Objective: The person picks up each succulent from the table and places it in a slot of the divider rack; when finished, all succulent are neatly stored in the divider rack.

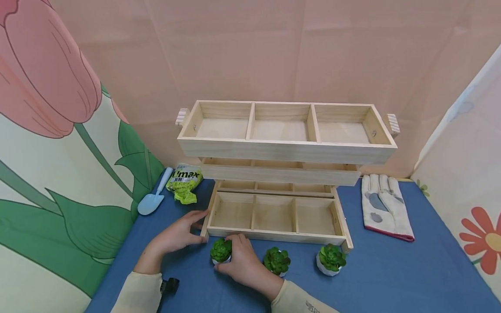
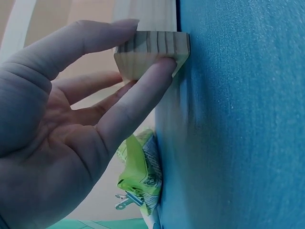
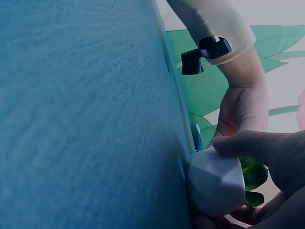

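Note:
The left hand holds the front left corner of the wooden shelf. In the left wrist view, thumb and fingers of the left hand lie on either side of the wooden end piece. A small green succulent in a white pot stands before that corner, gripped by the right hand. The right wrist view shows the faceted white pot on the blue cloth, between thumb and fingers of the right hand.
Two more potted succulents, one in the middle and one at the right, stand before the shelf. A blue trowel and green bag lie left. Folded gloves lie right. Divided trays rise in tiers behind.

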Available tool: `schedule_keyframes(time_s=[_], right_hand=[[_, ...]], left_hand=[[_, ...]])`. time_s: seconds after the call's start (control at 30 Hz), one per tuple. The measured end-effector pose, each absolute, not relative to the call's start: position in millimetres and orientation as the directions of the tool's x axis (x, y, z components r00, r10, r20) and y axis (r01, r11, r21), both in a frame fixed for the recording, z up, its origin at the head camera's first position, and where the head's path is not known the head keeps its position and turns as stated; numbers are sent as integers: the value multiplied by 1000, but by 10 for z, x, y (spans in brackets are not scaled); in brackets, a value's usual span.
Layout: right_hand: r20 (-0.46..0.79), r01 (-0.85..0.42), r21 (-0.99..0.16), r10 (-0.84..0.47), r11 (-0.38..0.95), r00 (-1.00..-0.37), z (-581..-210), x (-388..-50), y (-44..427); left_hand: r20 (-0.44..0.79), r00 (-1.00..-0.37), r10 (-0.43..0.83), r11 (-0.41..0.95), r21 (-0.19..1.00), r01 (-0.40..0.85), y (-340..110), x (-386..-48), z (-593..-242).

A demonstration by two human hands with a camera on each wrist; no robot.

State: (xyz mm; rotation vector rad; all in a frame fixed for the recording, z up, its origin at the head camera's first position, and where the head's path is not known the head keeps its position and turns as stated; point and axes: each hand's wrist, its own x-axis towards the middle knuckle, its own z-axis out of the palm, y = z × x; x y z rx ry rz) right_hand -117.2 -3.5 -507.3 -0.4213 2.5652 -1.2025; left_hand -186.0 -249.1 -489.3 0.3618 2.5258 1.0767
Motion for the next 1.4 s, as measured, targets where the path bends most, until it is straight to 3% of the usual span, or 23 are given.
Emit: schedule_keyframes(time_s=[0.67, 1.4], right_hand=[[-145, -125, -797, -388, 591, -910, -5063, -1144, -66], [-122, -144, -814, -408, 563, -905, -4680, -1170, 70]], left_hand=[[-222, -909, 354, 692, 716, 95, -2466, -1801, -4887], [-222, -917, 332, 714, 694, 91, -2435, -1821, -4876]])
